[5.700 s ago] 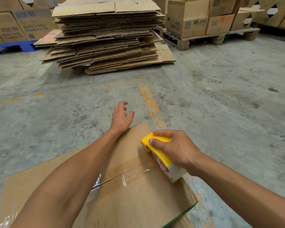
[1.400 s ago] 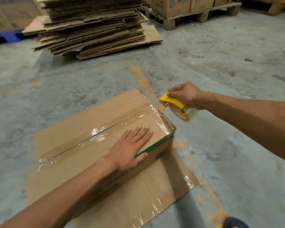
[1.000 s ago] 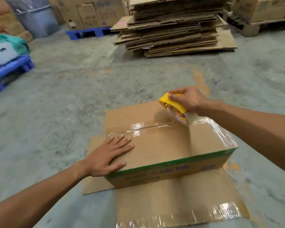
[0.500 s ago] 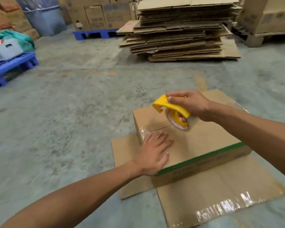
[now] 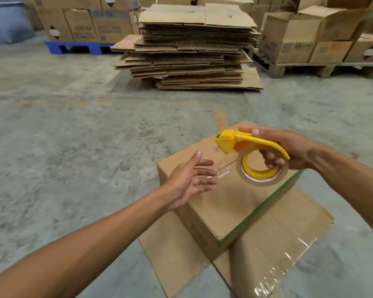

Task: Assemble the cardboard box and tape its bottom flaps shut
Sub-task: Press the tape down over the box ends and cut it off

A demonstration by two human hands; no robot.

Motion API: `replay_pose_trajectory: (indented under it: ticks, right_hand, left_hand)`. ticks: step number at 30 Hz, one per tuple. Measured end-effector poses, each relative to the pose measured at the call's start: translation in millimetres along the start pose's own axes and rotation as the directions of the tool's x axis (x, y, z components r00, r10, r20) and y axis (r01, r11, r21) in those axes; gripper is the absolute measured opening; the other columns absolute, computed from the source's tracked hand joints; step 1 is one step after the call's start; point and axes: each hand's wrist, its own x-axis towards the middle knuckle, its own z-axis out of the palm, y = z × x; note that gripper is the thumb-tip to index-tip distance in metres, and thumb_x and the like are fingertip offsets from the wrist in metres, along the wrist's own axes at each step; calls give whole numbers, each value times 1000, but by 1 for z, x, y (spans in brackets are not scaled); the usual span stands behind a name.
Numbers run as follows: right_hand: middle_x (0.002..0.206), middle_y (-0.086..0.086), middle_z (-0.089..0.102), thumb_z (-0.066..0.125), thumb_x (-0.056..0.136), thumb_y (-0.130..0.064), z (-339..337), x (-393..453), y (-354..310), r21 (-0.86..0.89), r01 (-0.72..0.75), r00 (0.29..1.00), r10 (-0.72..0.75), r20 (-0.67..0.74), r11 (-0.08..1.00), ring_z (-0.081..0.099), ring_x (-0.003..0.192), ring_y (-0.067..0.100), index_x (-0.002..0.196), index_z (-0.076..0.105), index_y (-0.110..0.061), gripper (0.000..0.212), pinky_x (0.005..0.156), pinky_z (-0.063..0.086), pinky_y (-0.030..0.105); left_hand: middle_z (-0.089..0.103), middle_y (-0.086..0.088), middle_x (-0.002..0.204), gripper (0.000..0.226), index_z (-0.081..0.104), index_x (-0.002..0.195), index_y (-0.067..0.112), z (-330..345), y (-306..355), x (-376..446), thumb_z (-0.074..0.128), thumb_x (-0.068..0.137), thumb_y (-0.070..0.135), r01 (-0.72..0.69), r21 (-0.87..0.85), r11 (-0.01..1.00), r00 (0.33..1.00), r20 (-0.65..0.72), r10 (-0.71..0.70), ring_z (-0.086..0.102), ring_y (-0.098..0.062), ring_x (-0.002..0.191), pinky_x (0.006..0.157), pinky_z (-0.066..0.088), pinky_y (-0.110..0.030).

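Note:
A brown cardboard box (image 5: 228,203) with a green edge stripe stands upside down on the concrete floor, its outer flaps spread flat around it. Clear tape shines along the seam of its upward face. My right hand (image 5: 286,150) grips a yellow tape dispenser (image 5: 246,155) with a roll of clear tape, held in the air above the box's far side. My left hand (image 5: 191,179) hovers open just above the box's left edge, fingers spread and pointing toward the dispenser. It touches nothing.
A tall stack of flattened cardboard (image 5: 190,48) lies on the floor straight ahead. Assembled boxes sit on a wooden pallet (image 5: 310,67) at the back right and on a blue pallet (image 5: 78,47) at the back left. Bare concrete floor (image 5: 73,136) stretches to the left.
My left hand has lifted off the box top and now hangs open. My right hand has raised the dispenser clear of the box. The view has swung around the box's corner.

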Motion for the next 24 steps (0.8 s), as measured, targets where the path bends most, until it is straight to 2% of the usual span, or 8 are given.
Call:
replay_pose_trajectory:
  ticks: [4, 8, 10, 13, 18, 20, 22, 24]
  right_hand:
    - [45, 5, 44, 63, 77, -47, -5, -5, -1, 24, -2, 1000, 2, 9, 1000, 37, 28, 12, 126, 63, -37, 50, 38, 43, 25]
    - [45, 6, 45, 86, 51, -61, -7, -8, -1, 39, -3, 997, 0, 80, 999, 39, 30, 14, 121, 69, -40, 75, 38, 46, 26]
    - [45, 7, 45, 86, 54, -59, -5, -9, -1, 22, -4, 996, 3, 84, 1000, 40, 30, 14, 117, 71, -40, 68, 38, 47, 27]
    - [45, 9, 46, 68, 74, -47, 2, -12, -3, -8, -7, 998, 8, 56, 1000, 40, 29, 14, 114, 72, -40, 41, 36, 47, 26]
    - [52, 9, 58, 57, 86, -35, 14, -14, -5, -64, -15, 999, 18, 46, 998, 47, 32, 12, 127, 62, -30, 42, 35, 46, 24]
    - [67, 14, 67, 60, 88, -31, 24, -9, -2, -65, -9, 999, 12, 43, 998, 52, 38, 13, 127, 65, -26, 40, 36, 48, 24]
    - [83, 24, 64, 64, 90, -31, 37, -2, 0, -58, 3, 999, -1, 35, 998, 55, 44, 18, 127, 67, -26, 37, 40, 51, 26]
    - [78, 24, 61, 64, 93, -32, 52, 3, 2, -51, 13, 1000, -12, 11, 999, 55, 44, 21, 126, 67, -27, 35, 44, 53, 28]
  left_hand:
    - [70, -12, 88, 52, 63, 114, 6, 13, 25, -2, 55, 92, 52, 166, -146, 975, 984, 97, -153, 69, -25, 74, 70, 58, -37]
    - [71, -11, 83, 43, 65, 105, 3, 23, 31, 2, 64, 90, 43, 281, -238, 930, 959, 113, -261, 69, -22, 72, 68, 58, -34]
    - [71, -9, 80, 30, 68, 94, 3, 24, 32, 4, 65, 91, 33, 308, -243, 920, 951, 114, -288, 69, -19, 69, 64, 58, -30]
    - [70, -8, 70, 16, 66, 86, 5, 24, 33, 8, 62, 94, 18, 321, -227, 919, 947, 81, -311, 69, -16, 59, 58, 58, -26]
    - [63, -5, 58, 19, 61, 77, 4, 16, 37, 18, 56, 95, 6, 339, -53, 939, 941, 3, -339, 63, -12, 47, 53, 56, -24]
    - [59, -5, 64, 19, 59, 76, 6, 8, 43, 26, 54, 93, 2, 328, 77, 942, 944, -51, -325, 59, -11, 48, 57, 54, -26]
    - [55, -4, 72, 18, 58, 76, 7, -2, 50, 35, 54, 92, -1, 328, 177, 928, 945, -79, -318, 56, -11, 53, 58, 53, -25]
    - [54, -4, 76, 17, 59, 79, 9, -16, 59, 44, 55, 91, -2, 323, 274, 906, 946, -83, -312, 55, -11, 57, 53, 55, -24]
